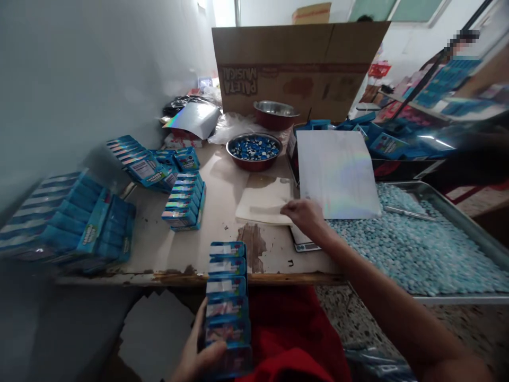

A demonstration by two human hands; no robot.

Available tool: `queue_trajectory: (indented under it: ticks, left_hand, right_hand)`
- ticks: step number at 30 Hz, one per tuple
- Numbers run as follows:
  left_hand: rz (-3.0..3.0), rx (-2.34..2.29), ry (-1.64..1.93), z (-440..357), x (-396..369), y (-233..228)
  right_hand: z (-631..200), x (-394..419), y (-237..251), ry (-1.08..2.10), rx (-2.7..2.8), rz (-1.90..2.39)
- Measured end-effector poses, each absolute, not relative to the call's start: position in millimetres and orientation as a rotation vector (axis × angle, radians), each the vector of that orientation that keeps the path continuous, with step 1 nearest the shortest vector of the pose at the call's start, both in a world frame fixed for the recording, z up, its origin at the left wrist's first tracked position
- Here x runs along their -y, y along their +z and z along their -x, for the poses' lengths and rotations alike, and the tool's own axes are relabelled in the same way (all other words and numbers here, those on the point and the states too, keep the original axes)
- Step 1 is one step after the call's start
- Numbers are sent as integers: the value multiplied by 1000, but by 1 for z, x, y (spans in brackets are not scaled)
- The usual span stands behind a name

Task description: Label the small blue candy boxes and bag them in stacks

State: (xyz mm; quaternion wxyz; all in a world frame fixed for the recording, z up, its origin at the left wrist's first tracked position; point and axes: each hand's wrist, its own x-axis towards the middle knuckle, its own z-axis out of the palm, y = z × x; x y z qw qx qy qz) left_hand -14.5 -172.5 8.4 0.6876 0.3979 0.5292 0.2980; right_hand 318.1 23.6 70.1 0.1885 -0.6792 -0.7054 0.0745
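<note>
My left hand grips a row of small blue candy boxes from its left side, at the table's front edge. The boxes stand side by side, with pale strips across their tops. Over the right edge of a cream paper sheet, my right hand has its fingers pinched together. Whatever is between those fingertips is too small to make out. Under the right wrist, a small digital scale is partly hidden. A shiny white sheet leans just beyond.
Blue box packs and a wrapped bundle occupy the left. Behind are a bowl of blue and white pieces, another metal bowl and a large cardboard box. At right, a metal tray holds light-blue candies and a scoop.
</note>
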Motion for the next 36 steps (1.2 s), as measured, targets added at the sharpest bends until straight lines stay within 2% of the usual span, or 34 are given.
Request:
queue_trajectory:
  ticks: [3, 6, 9, 12, 14, 17, 20, 24, 29, 36]
  left_hand:
    - [-766, -1093, 632, 21, 182, -12]
    - [-966, -1149, 601, 39, 168, -11]
    - [-1419, -1417, 625, 56, 129, 16]
    - [-1877, -1715, 928, 56, 71, 51]
    - [-2301, -1649, 1095, 46, 27, 62]
    - [-2653, -1436, 940, 27, -27, 56]
    - [-2629, -1383, 795, 15, -54, 35]
    - [-2748, -1331, 724, 8, -54, 12]
    - [-2965, -1389, 738, 13, -33, -1]
    - [-2827, -1383, 600, 23, -13, 5]
  right_hand:
    - [-286, -31, 76, 215, 1717, 1684]
    - [-238, -41, 70, 122, 1902, 1491]
    - [-201, -49, 57, 33, 2157, 1446]
    - [-185, -57, 44, 76, 2321, 1441]
    - [-183, -62, 38, 109, 2383, 1426]
    - [-187, -66, 31, 161, 2370, 1462]
    - [-193, -66, 26, 257, 2347, 1538]
    - [-207, -56, 21, 301, 2415, 1587]
    - [-227, -31, 16, 107, 2509, 1751]
    - [-233, 2, 11, 271, 2585, 1759]
